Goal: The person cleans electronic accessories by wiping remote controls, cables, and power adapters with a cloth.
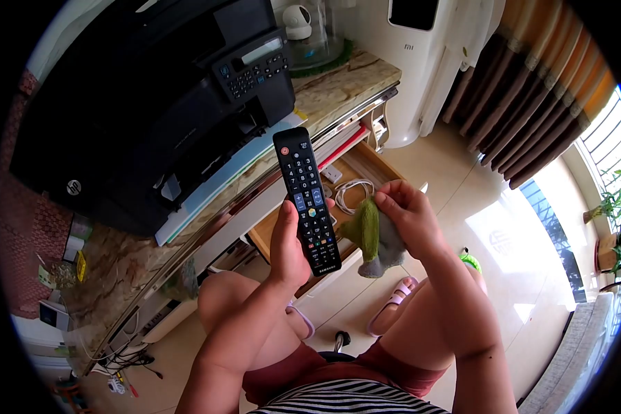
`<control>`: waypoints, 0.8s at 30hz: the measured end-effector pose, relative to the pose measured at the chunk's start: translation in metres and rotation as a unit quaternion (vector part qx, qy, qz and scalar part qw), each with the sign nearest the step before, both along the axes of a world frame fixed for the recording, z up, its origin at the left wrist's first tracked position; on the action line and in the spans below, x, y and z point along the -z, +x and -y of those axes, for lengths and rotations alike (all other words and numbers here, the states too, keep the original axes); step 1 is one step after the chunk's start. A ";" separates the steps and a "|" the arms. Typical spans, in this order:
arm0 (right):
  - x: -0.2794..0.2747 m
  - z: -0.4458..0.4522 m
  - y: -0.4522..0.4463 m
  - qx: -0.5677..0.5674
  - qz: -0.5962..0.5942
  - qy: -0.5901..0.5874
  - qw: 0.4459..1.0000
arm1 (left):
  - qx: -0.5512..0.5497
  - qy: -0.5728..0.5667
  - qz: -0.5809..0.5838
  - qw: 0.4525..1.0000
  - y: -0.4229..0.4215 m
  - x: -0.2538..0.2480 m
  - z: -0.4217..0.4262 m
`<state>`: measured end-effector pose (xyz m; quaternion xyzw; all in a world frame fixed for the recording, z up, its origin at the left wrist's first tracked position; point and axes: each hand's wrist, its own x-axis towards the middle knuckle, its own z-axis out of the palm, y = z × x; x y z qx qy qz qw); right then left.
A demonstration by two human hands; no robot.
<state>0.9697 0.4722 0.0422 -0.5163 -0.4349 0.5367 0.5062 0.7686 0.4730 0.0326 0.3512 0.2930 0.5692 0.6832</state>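
Observation:
My left hand is closed around a black Samsung remote control, its buttons facing up and its top end pointing away from me. Pinched between the thumb and fingers of my right hand is a green and grey cloth, which hangs down in folds. Cloth and remote are close together but seem apart. Beyond and below them an open drawer shows a coiled white cable and a white plug or adapter. Part of the drawer is hidden behind my hands and the remote.
A black HP printer stands on the marble-patterned cabinet top, papers beneath it. Behind are a white camera and a glass dome. A white Mi appliance and brown curtains stand right. Loose cables lie lower left.

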 end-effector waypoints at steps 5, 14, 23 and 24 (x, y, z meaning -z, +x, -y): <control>-0.003 -0.007 -0.008 0.037 -0.142 -0.030 0.989 | 0.053 -0.051 -0.005 0.997 -0.004 0.010 0.003; 0.010 0.015 -0.041 -0.132 0.101 0.199 0.966 | 0.102 -0.145 0.013 0.984 0.005 0.002 0.003; 0.001 0.040 -0.055 -0.112 0.218 0.425 0.871 | 0.168 -0.191 0.190 0.948 -0.012 0.031 -0.009; 0.002 0.038 -0.058 -0.108 0.211 0.460 0.856 | 0.163 -0.230 0.201 0.938 -0.013 0.026 -0.007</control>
